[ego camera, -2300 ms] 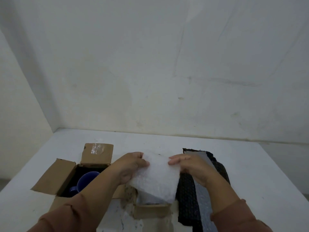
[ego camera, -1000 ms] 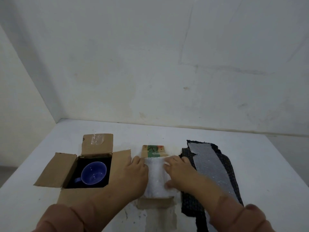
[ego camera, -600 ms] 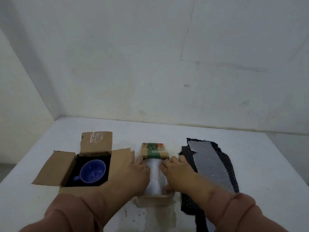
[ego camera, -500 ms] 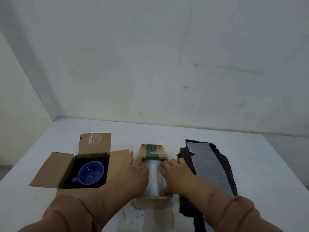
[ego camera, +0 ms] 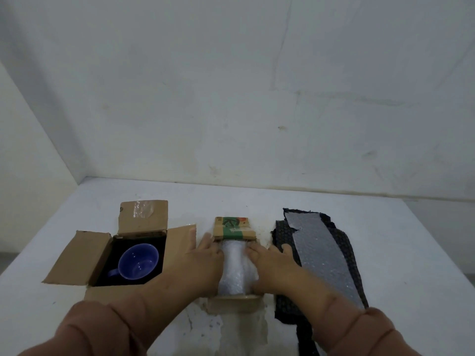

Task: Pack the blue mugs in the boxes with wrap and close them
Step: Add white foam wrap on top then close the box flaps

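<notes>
A blue mug [ego camera: 138,261] stands upright in an open cardboard box [ego camera: 88,255] on the left, its flaps spread out. In the middle stands a second, smaller box [ego camera: 234,228] whose far flap is printed green and orange. White bubble wrap [ego camera: 234,268] fills its opening. My left hand [ego camera: 203,260] presses flat on the wrap's left side. On the wrap's right side lies my right hand [ego camera: 271,263], also pressing down. Whatever is under the wrap is hidden.
Black bubble wrap [ego camera: 344,255] lies to the right of the middle box, with a clear strip of wrap [ego camera: 318,250] on top. Everything rests on a white table [ego camera: 411,253] against a white wall. Its left edge runs close to the mug box.
The white wrap was held up above the middle box by both hands. It has gone down into the box, and both hands now press flat on it.
</notes>
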`<move>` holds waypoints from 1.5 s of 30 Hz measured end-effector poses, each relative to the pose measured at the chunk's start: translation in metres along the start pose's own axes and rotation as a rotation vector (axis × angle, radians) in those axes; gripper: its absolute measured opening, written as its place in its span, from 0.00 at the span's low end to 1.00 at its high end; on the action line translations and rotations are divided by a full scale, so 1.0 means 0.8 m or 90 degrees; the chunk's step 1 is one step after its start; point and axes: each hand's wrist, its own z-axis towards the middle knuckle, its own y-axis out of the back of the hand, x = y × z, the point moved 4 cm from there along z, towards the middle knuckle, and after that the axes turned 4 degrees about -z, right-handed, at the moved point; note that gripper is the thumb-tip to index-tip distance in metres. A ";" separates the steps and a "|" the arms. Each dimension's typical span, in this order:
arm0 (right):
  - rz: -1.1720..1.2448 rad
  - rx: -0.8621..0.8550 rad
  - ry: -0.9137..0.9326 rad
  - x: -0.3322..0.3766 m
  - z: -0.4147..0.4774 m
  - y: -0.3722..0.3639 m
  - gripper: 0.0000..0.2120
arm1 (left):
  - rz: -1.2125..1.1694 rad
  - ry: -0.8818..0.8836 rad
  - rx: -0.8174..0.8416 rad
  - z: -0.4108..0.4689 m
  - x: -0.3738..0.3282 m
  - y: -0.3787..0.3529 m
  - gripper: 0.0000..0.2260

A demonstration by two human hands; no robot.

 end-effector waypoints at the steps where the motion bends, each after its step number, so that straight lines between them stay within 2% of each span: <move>1: 0.119 -0.005 0.001 -0.011 -0.005 0.001 0.40 | -0.033 0.009 -0.002 0.001 -0.003 0.005 0.26; 4: 0.464 -0.152 -0.053 -0.060 -0.024 0.004 0.25 | -0.203 0.013 -0.091 0.014 -0.027 0.030 0.16; 5: 0.518 -0.192 -0.109 -0.081 -0.032 -0.002 0.22 | -0.311 0.001 -0.124 0.021 -0.041 0.038 0.12; 7: 0.561 -0.196 -0.245 -0.125 -0.048 -0.027 0.17 | -0.551 -0.030 -0.110 0.035 -0.080 0.048 0.07; 10: 0.489 -0.117 -0.375 -0.172 -0.073 -0.073 0.14 | -0.816 -0.004 0.067 0.063 -0.147 0.035 0.05; 12: 0.412 -0.093 -0.375 -0.184 -0.083 -0.095 0.13 | -0.983 0.090 0.226 0.078 -0.186 0.016 0.06; 14: 0.382 -0.069 -0.339 -0.186 -0.086 -0.114 0.16 | -1.077 0.205 0.305 0.091 -0.209 0.001 0.13; 16: 0.396 -0.066 -0.318 -0.184 -0.088 -0.126 0.22 | -1.097 0.288 0.301 0.106 -0.219 -0.011 0.20; 18: 0.403 -0.093 -0.313 -0.186 -0.086 -0.132 0.24 | -1.107 0.324 0.270 0.119 -0.227 -0.014 0.19; 21: 0.411 -0.111 -0.306 -0.187 -0.083 -0.139 0.26 | -1.109 0.290 0.254 0.129 -0.247 -0.011 0.13; 24: 0.430 -0.139 -0.279 -0.191 -0.082 -0.138 0.23 | -1.007 0.229 0.193 0.130 -0.254 -0.004 0.02; 27: 0.523 -0.244 -0.316 -0.206 -0.090 -0.124 0.16 | -1.011 0.202 0.099 0.136 -0.246 0.004 0.10; 29: 0.612 -0.340 -0.386 -0.222 -0.099 -0.111 0.16 | -1.066 0.158 0.077 0.136 -0.237 0.017 0.13; 31: 0.805 -0.376 -0.410 -0.231 -0.102 -0.104 0.23 | -1.106 0.111 0.059 0.130 -0.222 0.034 0.12; 33: 1.034 -0.359 -0.377 -0.231 -0.099 -0.093 0.31 | -1.132 0.081 0.036 0.123 -0.205 0.051 0.10; 35: 1.139 -0.370 -0.299 -0.224 -0.097 -0.068 0.35 | -1.127 0.090 -0.026 0.113 -0.178 0.065 0.11; 37: 1.122 -0.396 -0.206 -0.212 -0.100 -0.034 0.35 | -1.136 0.088 -0.090 0.100 -0.151 0.080 0.19; 39: 1.023 -0.412 -0.145 -0.196 -0.107 0.004 0.33 | -1.126 0.041 -0.124 0.082 -0.129 0.098 0.25; 40: 0.938 -0.426 -0.140 -0.188 -0.112 0.022 0.31 | -1.081 0.023 -0.145 0.073 -0.118 0.107 0.24; 43: 0.664 -0.505 -0.175 -0.169 -0.130 0.078 0.18 | -0.931 -0.010 -0.246 0.046 -0.089 0.135 0.13; 45: 0.587 -0.562 -0.151 -0.153 -0.141 0.113 0.13 | -0.895 -0.033 -0.319 0.028 -0.074 0.152 0.09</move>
